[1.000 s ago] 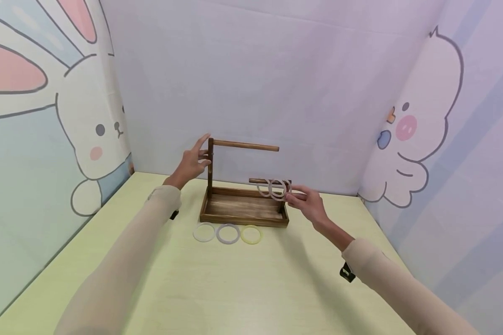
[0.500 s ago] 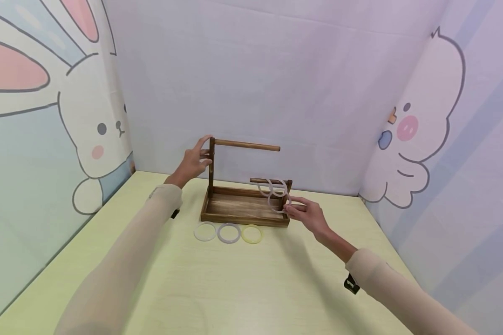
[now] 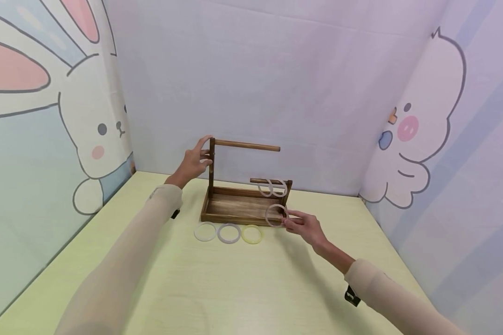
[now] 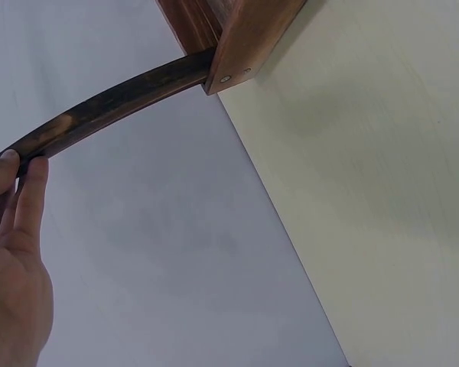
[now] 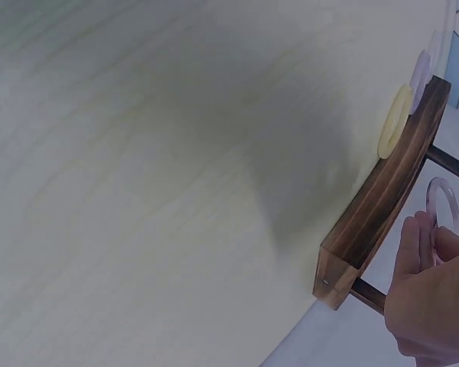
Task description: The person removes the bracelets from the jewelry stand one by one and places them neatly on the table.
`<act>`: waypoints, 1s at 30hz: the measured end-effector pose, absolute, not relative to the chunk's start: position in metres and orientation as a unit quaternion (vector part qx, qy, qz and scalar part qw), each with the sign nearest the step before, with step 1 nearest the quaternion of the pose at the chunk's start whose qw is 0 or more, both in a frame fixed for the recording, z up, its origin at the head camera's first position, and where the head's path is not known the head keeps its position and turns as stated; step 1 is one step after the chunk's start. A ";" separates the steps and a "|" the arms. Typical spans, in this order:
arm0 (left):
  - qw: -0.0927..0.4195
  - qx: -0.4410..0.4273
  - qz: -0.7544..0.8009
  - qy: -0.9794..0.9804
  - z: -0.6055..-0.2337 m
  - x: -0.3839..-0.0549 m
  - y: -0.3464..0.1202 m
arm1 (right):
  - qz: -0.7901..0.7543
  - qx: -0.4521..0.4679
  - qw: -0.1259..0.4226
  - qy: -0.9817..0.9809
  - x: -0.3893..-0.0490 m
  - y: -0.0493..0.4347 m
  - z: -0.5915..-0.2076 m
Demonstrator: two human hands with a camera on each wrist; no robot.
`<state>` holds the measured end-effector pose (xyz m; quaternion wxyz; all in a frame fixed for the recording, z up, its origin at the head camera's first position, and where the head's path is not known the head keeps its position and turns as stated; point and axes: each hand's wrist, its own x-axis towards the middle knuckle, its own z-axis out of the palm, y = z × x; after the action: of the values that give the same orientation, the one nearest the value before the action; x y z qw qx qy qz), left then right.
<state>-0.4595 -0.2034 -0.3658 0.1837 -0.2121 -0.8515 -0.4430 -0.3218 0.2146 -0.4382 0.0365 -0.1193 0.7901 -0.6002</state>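
Observation:
A dark wooden jewelry rack (image 3: pixel 245 219) stands on the table, with a tray base and two bars on end posts. My left hand (image 3: pixel 190 163) grips its tall left post (image 4: pixel 115 99) near the top, thumb and fingers on either side. With my right hand (image 3: pixel 306 228) I pinch a pale pinkish bangle (image 3: pixel 276 205) by its right edge, in front of the tray's right end. Two pale bangles (image 3: pixel 280 195) hang on the short lower bar (image 3: pixel 257 180), above it. The long upper bar (image 3: pixel 247 145) carries nothing.
In a row before the tray lie a whitish bangle (image 3: pixel 205 240), a lavender bangle (image 3: pixel 229 242) and a yellow bangle (image 3: pixel 252 242). Printed cloth walls (image 3: pixel 318 93) enclose the pale table (image 3: pixel 234 288) at the back and both sides.
My right hand has brought the pinkish bangle down from the lower bar's height to the tray's front edge, apart from the two hanging bangles. My left hand stays on the post.

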 end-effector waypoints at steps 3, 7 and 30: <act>0.185 -0.214 -0.442 -0.851 -0.366 -0.459 -0.203 | -0.596 -0.118 0.044 0.793 -0.320 0.214 -0.447; 0.186 -0.214 -0.444 -0.850 -0.366 -0.458 -0.203 | -0.593 -0.118 0.054 0.795 -0.318 0.215 -0.456; 0.186 -0.215 -0.448 -0.848 -0.366 -0.459 -0.202 | -0.609 -0.116 0.084 0.780 -0.317 0.219 -0.476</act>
<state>-0.4591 -0.2024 -0.3656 0.1855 -0.2154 -0.8476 -0.4480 -0.3171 0.2186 -0.4758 0.0844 -0.1159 0.7802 -0.6089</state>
